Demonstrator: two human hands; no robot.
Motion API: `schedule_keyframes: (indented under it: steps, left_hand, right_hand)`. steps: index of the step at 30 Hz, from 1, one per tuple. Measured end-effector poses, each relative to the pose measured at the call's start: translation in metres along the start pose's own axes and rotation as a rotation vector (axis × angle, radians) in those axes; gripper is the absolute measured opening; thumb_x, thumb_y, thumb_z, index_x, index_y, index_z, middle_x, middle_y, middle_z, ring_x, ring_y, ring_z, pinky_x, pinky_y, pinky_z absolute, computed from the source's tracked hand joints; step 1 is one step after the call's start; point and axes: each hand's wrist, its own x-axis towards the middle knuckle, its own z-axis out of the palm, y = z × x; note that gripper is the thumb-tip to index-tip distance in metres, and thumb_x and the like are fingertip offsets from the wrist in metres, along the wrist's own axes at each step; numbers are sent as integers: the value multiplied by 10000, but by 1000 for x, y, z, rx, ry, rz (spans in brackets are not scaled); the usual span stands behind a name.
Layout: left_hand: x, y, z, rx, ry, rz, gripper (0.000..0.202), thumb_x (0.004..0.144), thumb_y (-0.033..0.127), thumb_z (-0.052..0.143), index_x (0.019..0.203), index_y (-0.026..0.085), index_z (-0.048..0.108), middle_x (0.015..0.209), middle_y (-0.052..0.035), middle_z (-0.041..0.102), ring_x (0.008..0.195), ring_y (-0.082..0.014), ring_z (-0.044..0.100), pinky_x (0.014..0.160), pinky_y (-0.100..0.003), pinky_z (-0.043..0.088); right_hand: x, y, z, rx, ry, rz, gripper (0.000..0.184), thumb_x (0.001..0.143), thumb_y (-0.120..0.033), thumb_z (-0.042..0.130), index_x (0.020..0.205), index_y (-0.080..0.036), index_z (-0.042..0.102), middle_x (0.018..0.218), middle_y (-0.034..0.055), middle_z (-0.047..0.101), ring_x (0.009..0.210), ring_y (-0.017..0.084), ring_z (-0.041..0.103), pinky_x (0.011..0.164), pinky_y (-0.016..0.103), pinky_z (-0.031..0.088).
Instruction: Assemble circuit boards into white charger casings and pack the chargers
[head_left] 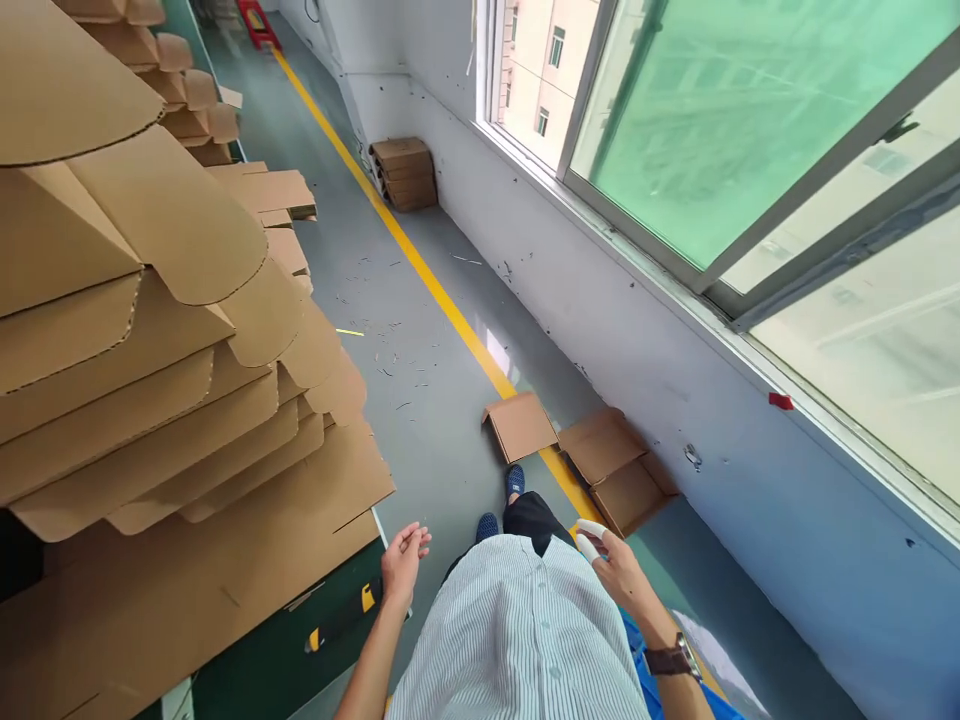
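My left hand (403, 562) hangs in front of my striped shirt, palm up, its fingers loosely curled and apart, holding nothing. It hovers by the corner of a big stack of flat cardboard sheets (187, 420) on the green table (285, 650). My right hand (611, 560) is raised at my right side, fingers loosely bent, with white tape or finger covers on two fingertips; nothing is in it. A brown watch sits on that wrist. On the floor ahead lie a flat cardboard piece (520, 425) and an opened box (619, 468).
A black-and-yellow utility knife (341, 620) lies on the table's edge. A yellow line (420, 270) runs along the grey floor. A small pile of cardboard (405, 172) stands against the white wall under the window. More cardboard stacks (187, 90) reach back along the left.
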Motion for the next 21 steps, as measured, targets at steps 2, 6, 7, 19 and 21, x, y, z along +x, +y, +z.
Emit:
schedule_keyframes:
  steps: [2,6,7,19,21]
  left_hand:
    - [-4,-3,-3,73,43,4,319,875,345,599,1090,127,685,1093,-156,778,982,-251,776,782,-327,640]
    - [-5,2,-8,330,164,-1,348,878,312,547,1148,142,687,1267,-180,718,1227,-302,674,1048,-427,540]
    - [-4,6,-8,410,203,-8,378,872,311,541,1179,138,679,1339,-198,676,1322,-324,605,1125,-458,471]
    - [38,84,27,922,223,-324,148,650,409,644,654,261,643,854,-96,781,1162,-456,683,1048,-595,489]
    - [41,95,27,918,233,-331,148,634,410,668,648,265,644,877,-70,788,1127,-424,707,980,-527,555]
  right_hand:
    - [19,-7,1,-6,-43,-26,496,838,-530,646,1181,-182,730,1137,135,774,1067,308,731,991,465,571]
    - [56,-23,0,10,-116,-51,462,861,-495,646,1199,-192,725,1152,122,768,1070,291,727,1002,450,565]
    - [65,-26,-1,20,-130,-53,457,868,-481,642,1212,-191,719,1164,119,764,1077,283,724,1006,438,563]
    - [162,-17,-93,62,-62,101,451,856,-491,608,1164,-185,733,1159,131,766,1087,300,726,989,438,568]
    - [176,-10,-117,57,-51,127,462,826,-482,619,1137,-162,738,1169,153,761,1088,320,724,997,460,561]
